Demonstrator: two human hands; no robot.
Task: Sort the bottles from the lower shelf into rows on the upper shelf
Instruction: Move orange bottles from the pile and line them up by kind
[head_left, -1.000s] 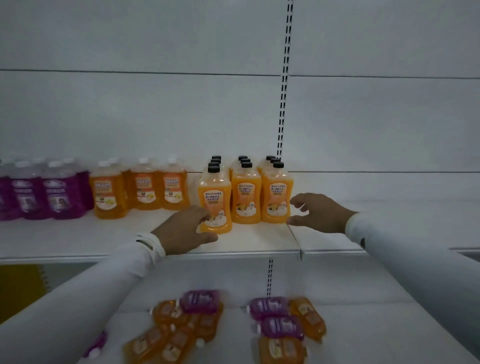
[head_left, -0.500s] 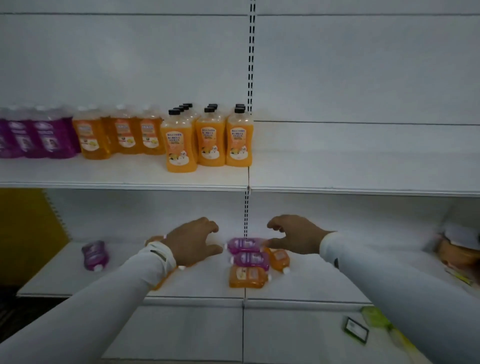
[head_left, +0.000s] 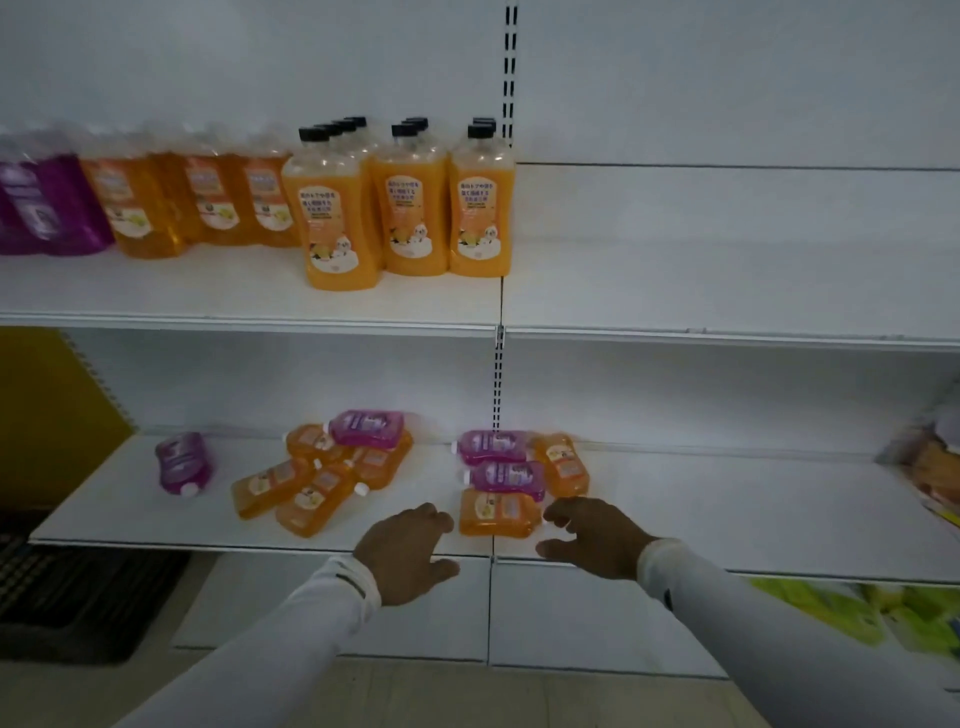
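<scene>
Both hands reach toward the lower shelf (head_left: 130, 519) with each grip released — the left hand (head_left: 405, 553) at 7 o'clock of an orange bottle (head_left: 496, 514) lying flat, the right hand (head_left: 597, 538) at its 4 o'clock. More bottles lie scattered behind; upright rows (head_left: 395, 202) stand on the upper shelf (head_left: 208, 296).

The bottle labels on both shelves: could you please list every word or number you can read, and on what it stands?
No text can be read for certain.
Black-capped orange bottles, upper shelf: several lines of dark print, too blurred to quote.
Purple bottles and white-capped orange bottles: blurred.
Lying bottles, lower shelf: too small.
</scene>
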